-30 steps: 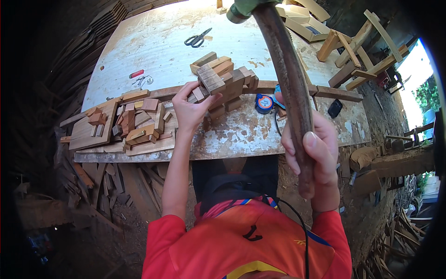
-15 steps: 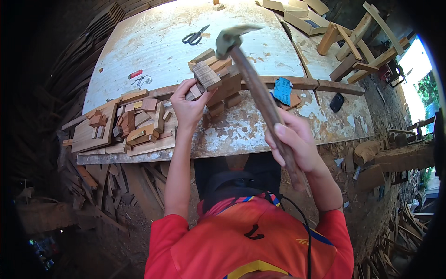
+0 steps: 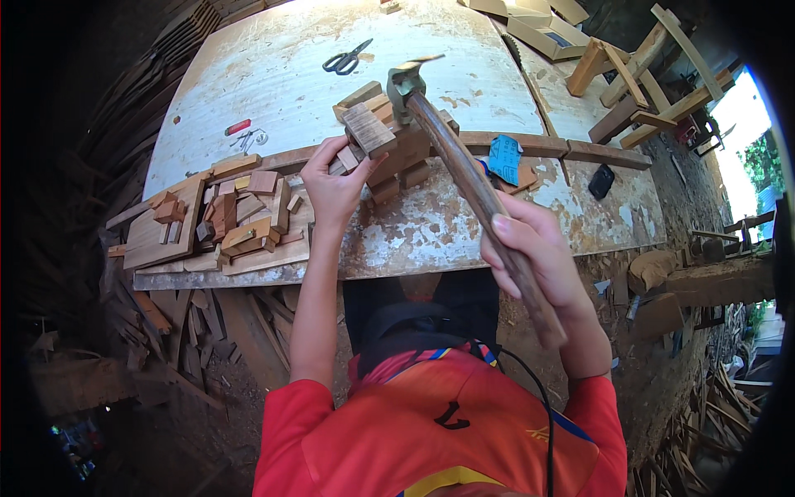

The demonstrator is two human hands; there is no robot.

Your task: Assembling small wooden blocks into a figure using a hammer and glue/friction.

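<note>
My right hand (image 3: 537, 247) is wrapped around the wooden handle of a claw hammer (image 3: 466, 176). The hammer's metal head is over the far side of a wooden assembly (image 3: 404, 154); whether it touches the wood, I cannot tell. My left hand (image 3: 331, 184) grips a wooden block (image 3: 369, 131) at the near left of that assembly, thumb on the near end and fingers around its left side. Smaller wood pieces show beneath the block, partly hidden by my fingers. The assembly rests at the bench's raised wooden strip.
Wood offcuts (image 3: 240, 217) are heaped at the left of the workbench (image 3: 464, 240). Scissors (image 3: 346, 58) and a red-handled tool (image 3: 238, 127) lie farther back. Blue sandpaper (image 3: 503, 159) and a black phone-like object (image 3: 601, 181) lie right. A wooden frame (image 3: 633, 79) stands at the far right.
The hammer head has come down and slightly nearer, toward the wooden assembly, and my right hand has shifted a little right. My left hand keeps its grip on the block.
</note>
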